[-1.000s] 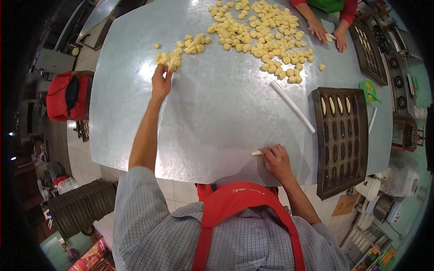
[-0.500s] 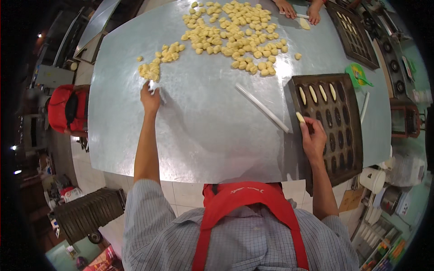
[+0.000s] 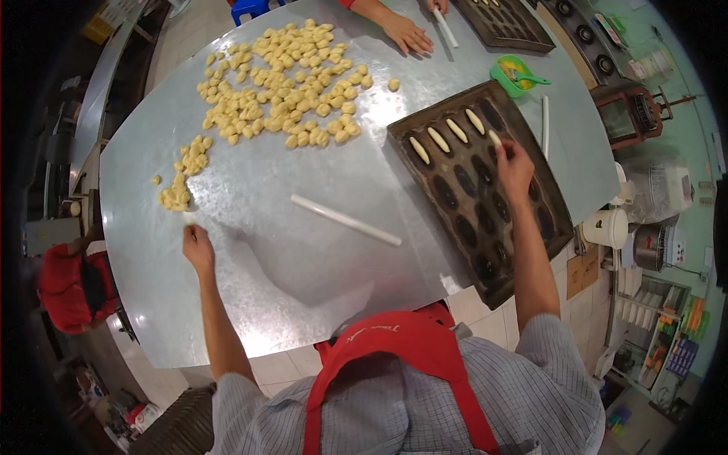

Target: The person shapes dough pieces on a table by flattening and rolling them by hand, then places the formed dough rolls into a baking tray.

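My right hand (image 3: pixel 516 171) pinches a slim, pale-yellow dough stick (image 3: pixel 495 138) over the dark moulded baking tray (image 3: pixel 550 203). Several similar dough sticks (image 3: pixel 438 139) lie in the far row of oval hollows; others that show are bare. My left hand (image 3: pixel 199 249) is over the metal table, on the near side of a small cluster of dough balls (image 3: pixel 175 199). Its fingers are closed together. A faint pale spot shows at the fingertips, and I cannot tell whether anything is held. A white rolling rod (image 3: pixel 345 220) lies between my hands.
Many dough balls (image 3: pixel 265 83) cover the far left of the metal table (image 3: pixel 303 273). A co-worker's hand (image 3: pixel 407 32) and a white rod (image 3: pixel 446 29) are across from me. A green bowl (image 3: pixel 514 76) and another tray (image 3: pixel 506 23) stand far right. Someone in red (image 3: pixel 72 287) is at left.
The view has turned, shifting the table leftward. My right hand has carried the dough stick from the tray's left edge to over its hollows. My left fingers, spread before, have closed.
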Tool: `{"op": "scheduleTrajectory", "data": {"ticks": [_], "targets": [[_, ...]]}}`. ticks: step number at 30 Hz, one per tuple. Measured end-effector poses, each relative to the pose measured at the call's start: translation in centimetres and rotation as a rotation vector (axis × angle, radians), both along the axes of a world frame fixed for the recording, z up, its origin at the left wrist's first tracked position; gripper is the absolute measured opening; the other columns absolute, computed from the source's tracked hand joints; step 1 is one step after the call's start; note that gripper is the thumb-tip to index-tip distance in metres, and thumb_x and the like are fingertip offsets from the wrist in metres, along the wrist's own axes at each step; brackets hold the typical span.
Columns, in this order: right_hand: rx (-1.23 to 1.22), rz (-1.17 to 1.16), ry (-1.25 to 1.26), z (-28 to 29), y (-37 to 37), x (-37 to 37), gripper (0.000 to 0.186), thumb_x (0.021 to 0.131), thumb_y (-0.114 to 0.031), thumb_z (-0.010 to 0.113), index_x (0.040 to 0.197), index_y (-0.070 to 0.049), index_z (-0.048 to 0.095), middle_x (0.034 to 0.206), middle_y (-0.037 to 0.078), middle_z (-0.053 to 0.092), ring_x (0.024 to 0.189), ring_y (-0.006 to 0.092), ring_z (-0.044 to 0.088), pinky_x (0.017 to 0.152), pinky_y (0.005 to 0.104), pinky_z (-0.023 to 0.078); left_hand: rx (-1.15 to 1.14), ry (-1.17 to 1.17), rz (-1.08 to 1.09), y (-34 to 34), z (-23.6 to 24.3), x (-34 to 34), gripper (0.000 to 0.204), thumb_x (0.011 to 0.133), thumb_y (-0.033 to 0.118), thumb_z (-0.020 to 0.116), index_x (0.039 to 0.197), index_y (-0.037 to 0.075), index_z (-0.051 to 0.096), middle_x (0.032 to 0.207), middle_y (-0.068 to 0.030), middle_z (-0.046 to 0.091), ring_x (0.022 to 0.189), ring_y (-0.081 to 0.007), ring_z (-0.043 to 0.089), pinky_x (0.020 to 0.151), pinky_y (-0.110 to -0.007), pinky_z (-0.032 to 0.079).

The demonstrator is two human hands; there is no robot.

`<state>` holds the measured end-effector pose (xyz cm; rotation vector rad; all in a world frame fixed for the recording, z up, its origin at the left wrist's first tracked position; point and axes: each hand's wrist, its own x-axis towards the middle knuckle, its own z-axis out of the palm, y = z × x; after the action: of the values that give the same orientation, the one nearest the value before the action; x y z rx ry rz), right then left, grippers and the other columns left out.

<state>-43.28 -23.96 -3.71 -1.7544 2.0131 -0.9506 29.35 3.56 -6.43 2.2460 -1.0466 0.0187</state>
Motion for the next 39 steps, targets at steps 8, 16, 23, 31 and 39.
{"op": "scheduleTrajectory", "data": {"ticks": [8,16,23,31,39], "targets": [[-0.087,0.162,0.471,-6.6,-14.7,-5.3,0.037,0.102,-0.039,0.072,0.121,-0.009,0.083,0.112,0.023,0.079,0.105,0.0453,0.076,0.092,0.0583,0.060,-0.002,0.480,-0.059,6.3,-0.1,-21.1,0.036,0.102,0.009,0.075,0.137,0.002,0.069,0.107,-0.0080,0.076,0.097,-0.0160,0.071,0.086,-0.032,0.059],[-0.186,0.485,0.043,1.6,3.4,12.7,0.036,0.101,-0.018,0.075,0.130,0.002,0.073,0.125,0.026,0.073,0.119,0.0467,0.069,0.102,0.0537,0.055,0.044,0.546,0.110,8.1,1.9,-21.1,0.040,0.085,0.012,0.095,0.116,0.003,0.071,0.119,-0.0137,0.068,0.102,-0.0250,0.072,0.076,-0.038,0.063],[-0.086,0.890,0.088,-1.9,24.2,25.5,0.046,0.095,-0.014,0.078,0.139,-0.003,0.070,0.126,0.019,0.068,0.115,0.0404,0.065,0.098,0.0515,0.053,-0.047,0.120,-0.253,1.7,0.2,-6.3,0.054,0.093,0.035,0.087,0.135,0.005,0.073,0.117,-0.0208,0.075,0.097,-0.0331,0.075,0.087,-0.046,0.061],[0.056,0.539,0.269,-2.8,23.3,30.7,0.054,0.097,-0.006,0.075,0.149,-0.002,0.063,0.130,0.019,0.066,0.114,0.0421,0.063,0.099,0.0561,0.051,0.057,-0.146,-0.184,-7.1,2.5,18.4,0.047,0.091,0.023,0.086,0.132,0.008,0.069,0.116,-0.0232,0.065,0.109,-0.0430,0.066,0.098,-0.049,0.057],[-0.136,0.645,0.053,0.2,24.4,45.6,0.048,0.095,-0.013,0.078,0.140,0.001,0.066,0.131,0.024,0.067,0.124,0.0452,0.060,0.109,0.0538,0.048,-0.213,0.193,-0.108,3.3,3.0,7.7,0.019,0.091,0.002,0.068,0.109,0.001,0.062,0.097,-0.0228,0.066,0.092,-0.0455,0.066,0.082,-0.051,0.053]]}}
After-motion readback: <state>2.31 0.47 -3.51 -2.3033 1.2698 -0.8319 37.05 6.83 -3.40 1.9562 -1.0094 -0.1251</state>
